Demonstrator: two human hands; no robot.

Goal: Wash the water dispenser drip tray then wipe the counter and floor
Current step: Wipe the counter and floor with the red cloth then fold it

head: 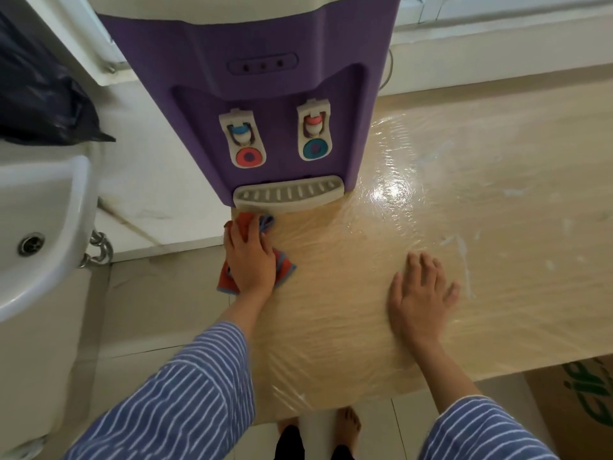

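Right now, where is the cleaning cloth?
In the head view, the cloth lies under the left hand on the counter's left edge, just in front of the drip tray.

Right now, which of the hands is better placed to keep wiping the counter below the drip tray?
Left. The left hand already presses the cloth beside the drip tray; the right hand rests flat, empty.

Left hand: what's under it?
Left hand presses a red and blue cloth flat on the plastic-covered counter, just before the drip tray. The cloth's middle is hidden.
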